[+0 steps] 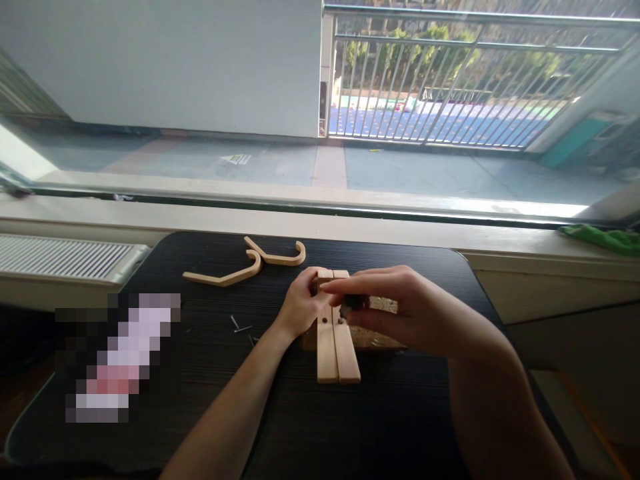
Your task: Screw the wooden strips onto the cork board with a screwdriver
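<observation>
Two pale wooden slats (328, 357) lie side by side, pointing away from me, each with a dark round hole or fastener head near its middle. From the left, my left hand (303, 307) is closed around the far part of the slats. My right hand (400, 300) pinches a small dark object (355, 302) between thumb and fingers, just above the right slat's dark spot; its kind is unclear. Beneath the slats lies a brown, shiny-looking flat piece (377, 341), partly hidden by my right hand.
Two bent wooden pieces with hooked ends (225, 278) lie at the back of the black table (200, 373). Several small metal screws or bolts (243, 329) are left of my left forearm. A blurred patch (125, 353) covers the left side. Beyond stand a windowsill and radiator (70, 257).
</observation>
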`<state>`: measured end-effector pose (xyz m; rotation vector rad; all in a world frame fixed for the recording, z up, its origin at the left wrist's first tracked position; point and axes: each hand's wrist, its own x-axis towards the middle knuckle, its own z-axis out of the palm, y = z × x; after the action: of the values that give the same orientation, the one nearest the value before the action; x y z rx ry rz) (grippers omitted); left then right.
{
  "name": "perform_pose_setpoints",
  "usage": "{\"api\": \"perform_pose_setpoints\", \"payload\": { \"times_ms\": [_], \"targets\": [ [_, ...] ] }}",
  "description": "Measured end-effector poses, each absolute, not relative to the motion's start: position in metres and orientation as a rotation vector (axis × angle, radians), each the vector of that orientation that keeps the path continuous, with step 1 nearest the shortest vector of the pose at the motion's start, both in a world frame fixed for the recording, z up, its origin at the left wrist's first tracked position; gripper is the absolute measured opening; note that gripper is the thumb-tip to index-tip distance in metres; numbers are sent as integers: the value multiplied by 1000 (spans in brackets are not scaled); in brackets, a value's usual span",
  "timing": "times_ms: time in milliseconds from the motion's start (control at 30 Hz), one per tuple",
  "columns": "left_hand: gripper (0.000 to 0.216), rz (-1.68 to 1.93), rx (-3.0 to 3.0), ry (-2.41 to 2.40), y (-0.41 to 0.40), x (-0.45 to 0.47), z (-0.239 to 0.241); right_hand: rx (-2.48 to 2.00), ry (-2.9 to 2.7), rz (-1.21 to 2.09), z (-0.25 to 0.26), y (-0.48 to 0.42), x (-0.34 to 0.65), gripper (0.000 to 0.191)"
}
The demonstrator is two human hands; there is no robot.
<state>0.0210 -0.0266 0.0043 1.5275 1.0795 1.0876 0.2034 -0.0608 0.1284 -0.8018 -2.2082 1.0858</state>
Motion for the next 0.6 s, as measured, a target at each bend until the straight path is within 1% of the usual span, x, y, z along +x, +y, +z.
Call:
{"api": "perform_pose_setpoints", "payload": {
  "times_ms": [133,300,367,500,600],
  "targets": [
    [7,1104,1515,1095,-26,22,2,-801,-2225,1077,129,-60,206,43],
    [5,1123,1482,1100,-26,24,0,-864,-2218,1002,127,-60,208,43],
    [7,1122,1466,1098,-26,24,1,-920,-2193,1009,126,-61,207,37],
    [8,1116,1474,1091,-26,24,2,-1025,-2153,984,125,-62,206,20],
    [7,1111,1493,1081,-26,23,2,-1055,-2175,917,127,-63,206,16]
  ]
}}
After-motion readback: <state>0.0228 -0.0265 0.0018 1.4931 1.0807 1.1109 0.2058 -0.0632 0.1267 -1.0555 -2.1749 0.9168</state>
